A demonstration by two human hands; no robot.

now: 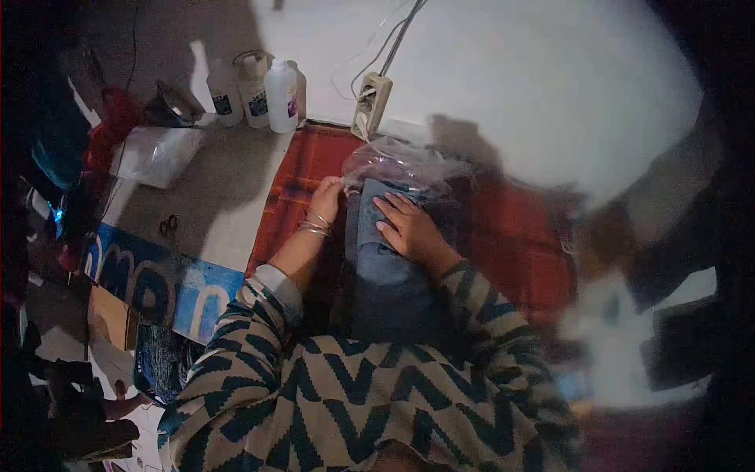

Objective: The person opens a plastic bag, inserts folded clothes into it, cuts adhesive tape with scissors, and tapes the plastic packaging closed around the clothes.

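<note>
A folded blue-grey garment, which looks like fabric trousers, lies lengthwise in front of my body. My right hand rests flat on its upper part with the fingers spread. At the garment's far end is a crumpled clear plastic bag. My left hand, with bangles on the wrist, is at the bag's near left corner. Its fingers are bent together on the plastic edge, and the fingertips are partly hidden.
A red plaid cloth covers the work surface. Plastic bottles stand at the back left, near a power strip with cords. Scissors and a clear plastic sheet lie to the left. A white wall rises behind.
</note>
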